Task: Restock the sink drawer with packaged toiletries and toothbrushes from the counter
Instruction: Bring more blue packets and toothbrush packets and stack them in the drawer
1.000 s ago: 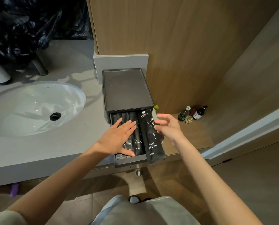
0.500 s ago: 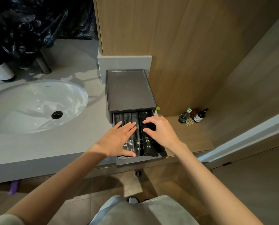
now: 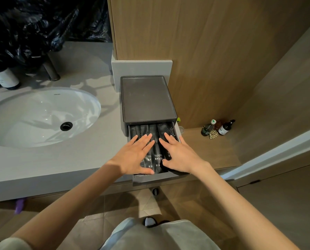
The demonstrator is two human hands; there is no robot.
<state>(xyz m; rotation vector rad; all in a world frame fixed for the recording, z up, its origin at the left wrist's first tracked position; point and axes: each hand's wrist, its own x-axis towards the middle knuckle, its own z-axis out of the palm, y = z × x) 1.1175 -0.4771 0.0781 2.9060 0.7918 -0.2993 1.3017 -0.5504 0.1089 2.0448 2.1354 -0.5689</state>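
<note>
A dark grey drawer box [image 3: 147, 100] stands on the counter right of the sink, its drawer [image 3: 156, 178] pulled out toward me. Several black toothbrush packets [image 3: 157, 152] lie side by side in the drawer, white "TOOTH BRUSH" lettering showing between my hands. My left hand [image 3: 134, 156] lies flat on the left packets with fingers straight and spread. My right hand [image 3: 179, 156] presses flat on the rightmost packet, fingers straight. Both hands hide much of the packets.
A white oval sink [image 3: 42, 116] is set in the grey counter [image 3: 60, 159] to the left, with dark bottles [image 3: 4, 78] and a black plastic bag [image 3: 33, 24] behind. On the lower wooden ledge [image 3: 213, 150] to the right stand two small bottles [image 3: 216, 128]. Wooden panelling rises behind the box.
The rightmost packet, sticking out over the drawer's front a second ago, now lies flat inside. My right hand moved from its upper end down onto it; my left hand stayed on the left packets.
</note>
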